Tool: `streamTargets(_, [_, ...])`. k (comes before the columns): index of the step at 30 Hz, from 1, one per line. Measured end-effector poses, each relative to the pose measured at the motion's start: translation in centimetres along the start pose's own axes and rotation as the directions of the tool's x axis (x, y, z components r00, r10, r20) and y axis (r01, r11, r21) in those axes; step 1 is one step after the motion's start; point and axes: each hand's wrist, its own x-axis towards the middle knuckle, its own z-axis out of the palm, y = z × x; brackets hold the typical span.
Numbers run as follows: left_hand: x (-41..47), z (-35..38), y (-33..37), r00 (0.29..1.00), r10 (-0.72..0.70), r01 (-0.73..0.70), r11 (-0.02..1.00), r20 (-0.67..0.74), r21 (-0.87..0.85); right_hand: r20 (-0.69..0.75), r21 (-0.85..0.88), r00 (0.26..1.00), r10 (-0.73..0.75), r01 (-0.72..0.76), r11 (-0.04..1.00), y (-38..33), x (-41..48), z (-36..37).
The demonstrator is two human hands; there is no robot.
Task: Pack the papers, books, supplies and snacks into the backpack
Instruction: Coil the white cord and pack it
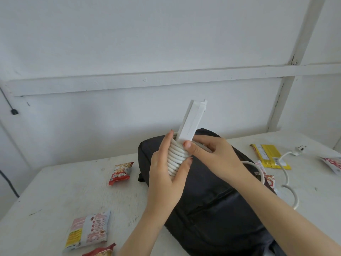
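Note:
A black backpack [208,206] lies flat on the white table. Above it my left hand [166,174] grips a white power strip [190,122], held upright, with its white cord [176,157] wound in several tight coils round the lower end. My right hand [212,156] presses the cord against the strip at the top of the coils. The loose rest of the cord [287,180] trails right over the table to its plug [299,150].
Snack packets lie around the backpack: a red peanut packet [120,172] left of it, a pale wafer pack [88,230] and another red packet [100,252] at the front left, a yellow pack [270,157] and a red-white pack [332,164] at the right. A white wall rises behind the table [55,191].

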Motion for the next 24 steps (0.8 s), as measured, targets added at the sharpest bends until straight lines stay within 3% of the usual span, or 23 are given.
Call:
streamTargets(5, [1.9, -0.9, -0.4, 0.992, -0.099, 0.095, 0.994, -0.076, -0.052, -0.06, -0.05, 0.996, 0.067, -0.07, 0.996, 1.4, -0.6, 0.0])
streamTargets(10, [1.8, -0.9, -1.5, 0.999, -0.028, 0.032, 0.985, -0.024, 0.169, -0.116, -0.253, 0.991, 0.073, -0.101, 0.962, 1.9, -1.1, 0.4])
streamTargets(19, [1.8, -0.7, -2.6, 0.997, -0.044, 0.054, 0.984, -0.065, 0.17, -0.071, -0.421, 0.997, 0.025, -0.052, 0.905, 0.7, -2.3, -0.8])
streamTargets(24, [3.0, -2.0, -4.3, 0.988, -0.124, 0.139, 0.974, -0.093, 0.18, -0.073, -0.561, 0.991, -0.113, 0.053, 0.826, -0.7, -4.5, -2.2])
